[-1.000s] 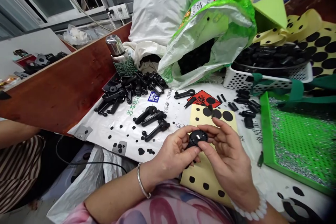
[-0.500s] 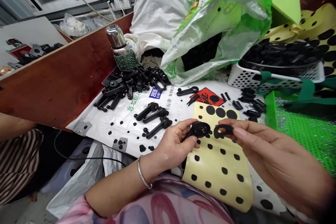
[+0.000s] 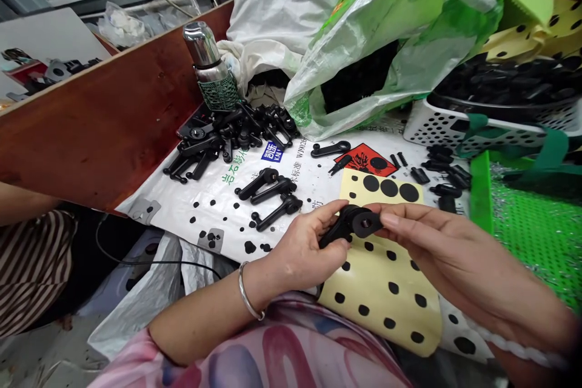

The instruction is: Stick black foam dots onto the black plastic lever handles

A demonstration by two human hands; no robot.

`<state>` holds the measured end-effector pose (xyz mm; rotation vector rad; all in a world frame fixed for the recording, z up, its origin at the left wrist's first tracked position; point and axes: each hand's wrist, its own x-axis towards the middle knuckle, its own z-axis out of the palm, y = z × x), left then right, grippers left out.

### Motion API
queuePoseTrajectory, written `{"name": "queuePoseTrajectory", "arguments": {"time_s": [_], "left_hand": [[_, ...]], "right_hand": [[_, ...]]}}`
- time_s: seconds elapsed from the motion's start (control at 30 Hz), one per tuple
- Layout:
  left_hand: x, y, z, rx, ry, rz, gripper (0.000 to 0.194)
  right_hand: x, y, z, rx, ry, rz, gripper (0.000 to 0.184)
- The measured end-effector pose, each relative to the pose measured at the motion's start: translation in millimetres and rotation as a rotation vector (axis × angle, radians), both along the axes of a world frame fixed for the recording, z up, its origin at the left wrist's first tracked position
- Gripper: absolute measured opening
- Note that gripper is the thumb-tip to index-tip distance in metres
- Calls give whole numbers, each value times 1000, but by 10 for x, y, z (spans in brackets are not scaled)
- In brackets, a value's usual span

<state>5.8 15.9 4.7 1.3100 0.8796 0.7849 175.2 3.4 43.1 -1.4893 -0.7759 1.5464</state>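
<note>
My left hand (image 3: 313, 248) is closed around a black crank handle (image 3: 335, 231), its round hub turned to the right. Between thumb and fingers, my right hand (image 3: 436, 242) pinches a thin black ring-shaped pad (image 3: 366, 224) at its right edge. The pad lies against or just in front of the hub; whether it is stuck there I cannot tell. Beneath both hands is a yellow backing sheet (image 3: 377, 315) with black dots and a few larger black discs (image 3: 388, 187). Several similar handles (image 3: 277, 211) lie on the white sheet to the left.
A pile of black handles (image 3: 236, 130) sits before a steel flask (image 3: 211, 66). Behind stand a green-white plastic bag (image 3: 364, 73) and a white basket (image 3: 441, 127) of black parts. A green tray (image 3: 531, 224) is at right, a wooden board (image 3: 113, 91) at left. Another person's striped clothing (image 3: 36, 279) shows at far left.
My right hand has brought the black pad leftward onto or against the handle's hub; before, a gap separated them. The left hand still holds the handle. The view has shifted slightly.
</note>
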Motion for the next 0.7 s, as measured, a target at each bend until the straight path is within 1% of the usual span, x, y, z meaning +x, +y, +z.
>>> {"name": "queuePoseTrajectory", "arguments": {"time_s": [0.17, 0.3, 0.5, 0.7], "left_hand": [[0, -15, 3, 6, -2, -6, 65], [9, -16, 28, 5, -10, -15, 63], [40, -29, 82, -34, -12, -12, 61], [42, -28, 38, -28, 6, 9, 57]], "right_hand": [[27, -13, -50, 55, -10, 16, 37], [36, -22, -63, 32, 11, 17, 38], [17, -24, -107, 44, -5, -2, 38], [19, -25, -151, 37, -14, -23, 37]]}}
